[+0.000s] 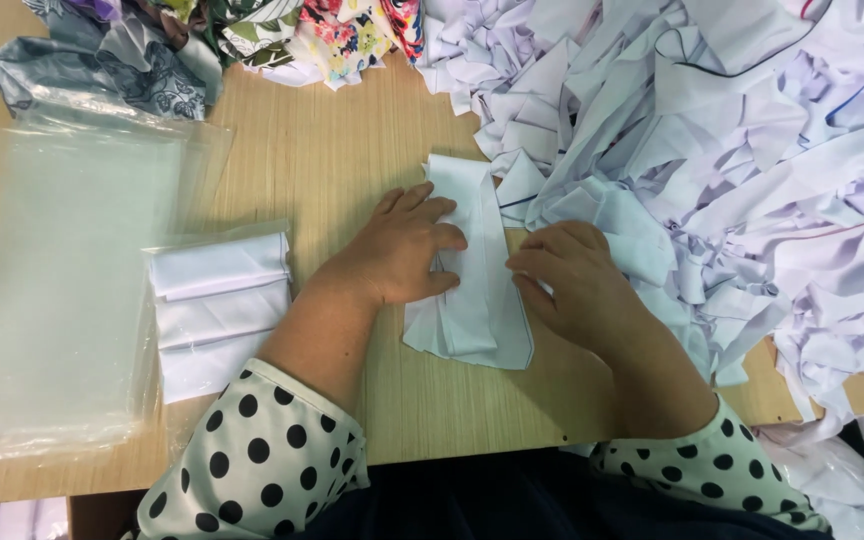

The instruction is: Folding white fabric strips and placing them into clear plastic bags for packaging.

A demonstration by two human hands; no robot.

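A long white folded cloth strip (477, 300) lies lengthwise on the wooden table (332, 150) in front of me. My left hand (397, 250) rests flat on the strip's left side, fingers spread over the fabric. My right hand (572, 280) presses on its right edge with curled fingers. Both arms wear white sleeves with black dots.
A big heap of white cloth pieces (712, 140) fills the right half. A clear bag holding folded white cloth (217, 310) lies at left, beside a stack of clear plastic bags (52, 290). Patterned coloured fabrics (232, 40) sit at the far edge.
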